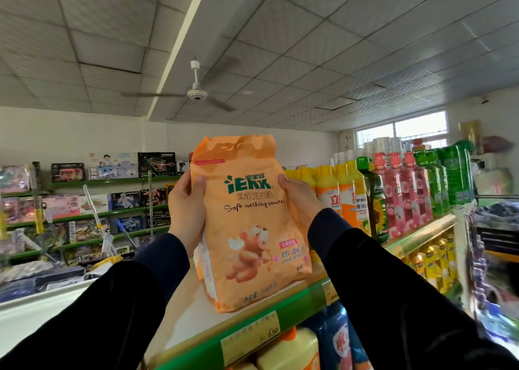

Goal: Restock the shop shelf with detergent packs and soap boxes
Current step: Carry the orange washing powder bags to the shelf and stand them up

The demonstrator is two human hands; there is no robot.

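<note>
**On the top shelf, an orange washing-powder pack held upright by both hands**

Nearest the camera, two dark sleeves (pixel 393 285) reach forward and up from the bottom corners. Just past them runs the green front edge of the top shelf (pixel 213 350), carrying a yellow price label (pixel 250 336) marked 6.50. Under that edge, the tops of a pale yellow bottle (pixel 292 350) and a blue bottle (pixel 334 333) show.

The orange detergent pack (pixel 247 229) stands upright on the white shelf surface, its bottom touching the board close to the front edge. It bears green "iEKK" lettering, the words "Soft washing powder" and a cartoon bear. The left hand (pixel 186 209) grips the pack's left side, thumb curled onto the front face; the right hand (pixel 297 198) grips the right side in the same manner, thumb on the front near the lettering.

Beyond the pack, to the right on the same shelf, stands a row of yellow bottles (pixel 328 198), then pink bottles (pixel 398 195) and green bottles (pixel 449 178). Farther off to the left, green wall shelves (pixel 106 215) hold boxed toys. Overhead hangs a white ceiling fan (pixel 197 93), and a window (pixel 404 129) lies at the far right.
</note>
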